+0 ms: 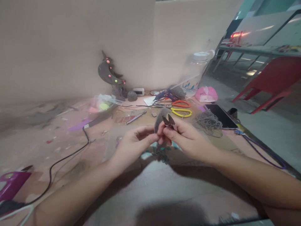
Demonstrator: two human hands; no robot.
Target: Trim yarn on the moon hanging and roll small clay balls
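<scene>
Before me, both hands come together around a curved grey piece point(161, 119) that looks yarn-covered, with dark and teal bits dangling below it. My left hand point(141, 141) is closed, thumb and fingers pinching the piece's lower part. My right hand point(185, 136) is closed on a pair of small snips point(169, 121); their dark blades stand apart and point up beside the grey piece. Its fingertips meet those of my left hand, and whether they also grip the piece is hard to see. The snips' handles are hidden in the palm.
Behind the hands lie yellow-handled scissors point(181, 113), orange-handled scissors point(180, 103), a pen point(136, 117) and a glue gun point(162, 94). Grey yarn point(208, 123) and a phone point(221, 116) lie right. A decorated grey crescent point(107, 73) and a bottle point(194, 73) stand at the wall. A black cord point(63, 159) runs left.
</scene>
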